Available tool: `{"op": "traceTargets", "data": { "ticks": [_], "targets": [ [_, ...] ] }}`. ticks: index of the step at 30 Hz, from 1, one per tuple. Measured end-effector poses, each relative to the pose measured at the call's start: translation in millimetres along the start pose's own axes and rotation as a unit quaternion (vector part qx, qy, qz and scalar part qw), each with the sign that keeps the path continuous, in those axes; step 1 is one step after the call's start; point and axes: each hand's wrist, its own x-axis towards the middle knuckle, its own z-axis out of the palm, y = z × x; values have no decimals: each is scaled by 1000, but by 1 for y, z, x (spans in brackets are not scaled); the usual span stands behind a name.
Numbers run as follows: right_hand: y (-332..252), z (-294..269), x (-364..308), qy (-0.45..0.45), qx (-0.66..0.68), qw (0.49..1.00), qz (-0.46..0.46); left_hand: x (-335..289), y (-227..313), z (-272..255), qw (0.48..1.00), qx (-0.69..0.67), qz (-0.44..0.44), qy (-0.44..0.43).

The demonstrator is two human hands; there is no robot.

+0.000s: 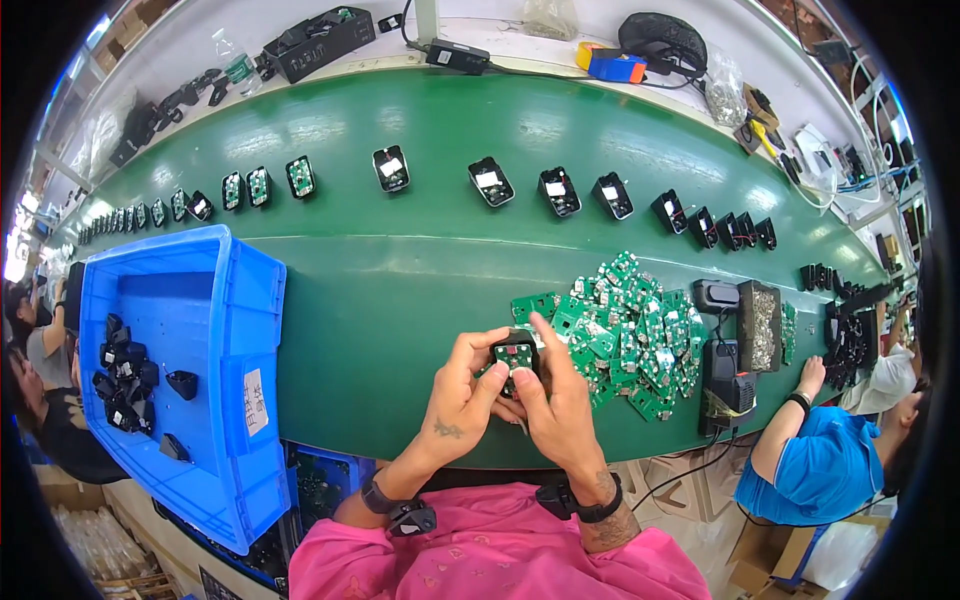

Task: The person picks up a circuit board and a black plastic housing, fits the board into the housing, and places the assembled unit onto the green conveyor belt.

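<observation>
In front of my chest I hold a small black plastic housing (519, 338) with a green circuit board (514, 357) in its opening. My left hand (455, 400) wraps its left side, thumb lying against the board's edge. From the other side my right hand (562, 405) grips it, its thumb pressed on the lower part of the board and its index finger stretched upward. Fingers underneath are hidden. Just right of my hands spreads a heap of loose green circuit boards (640, 335) on the green table (370, 330).
A blue bin (240, 330) with several black housings (125, 375) stands at left. Along the table runs a curved row of housings (391, 169). A dark power tool (728, 378) and a tray of small metal parts (760, 325) lie right, near a co-worker in a blue shirt (815, 450).
</observation>
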Motion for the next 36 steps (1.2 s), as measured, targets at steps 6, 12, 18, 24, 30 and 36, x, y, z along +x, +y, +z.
{"op": "traceTargets", "data": {
  "ticks": [6, 12, 18, 24, 30, 36],
  "targets": [
    [-3, -4, 1, -45, 18, 998, -27, 2, 8, -1, 999, 49, 3, -8],
    [-1, -5, 0, -66, 94, 993, 24, 5, 13, 0, 999, 47, -21, 1],
    [1, -7, -1, -60, 121, 990, 39, 6, 15, 0, 997, 68, -36, -21],
    [-9, -8, 0, -49, 57, 996, 54, 11, 15, -6, 991, 123, -4, -50],
    [-4, -2, 1, -33, 42, 999, 6, 13, 20, -5, 995, 77, -56, -23],
    [-3, -3, 0, -37, 101, 992, 65, 12, 19, -2, 996, 70, -38, -49]
  ]
}}
